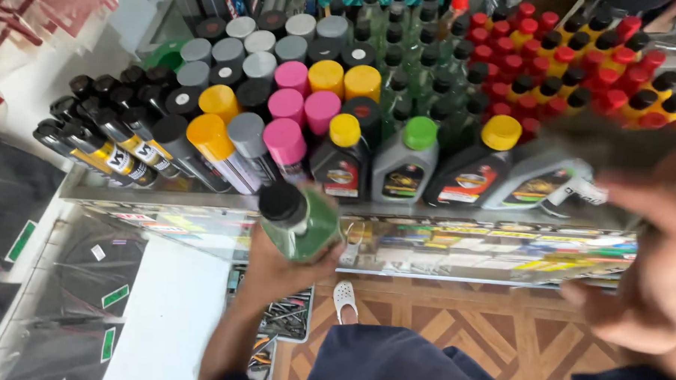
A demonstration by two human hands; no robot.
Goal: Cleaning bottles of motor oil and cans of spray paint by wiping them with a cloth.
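Note:
My left hand [279, 264] grips a green bottle [301, 225] with a black cap, held upright in front of a glass shelf [203, 202]. My right hand [646, 264] is close to the camera at the right, blurred, and holds a dark grey bottle [609, 143] by its end. The shelf carries spray cans [216, 137] with grey, yellow and pink caps. Oil bottles [406, 162] with yellow and green caps stand in the shelf's front row.
Red-capped and black-capped bottles [567, 63] fill the back right of the shelf, black tubes [104, 140] the left. Below the shelf are coloured packages [463, 243], a tray of tools [289, 316], a patterned wood floor [453, 329] and my white shoe [345, 299].

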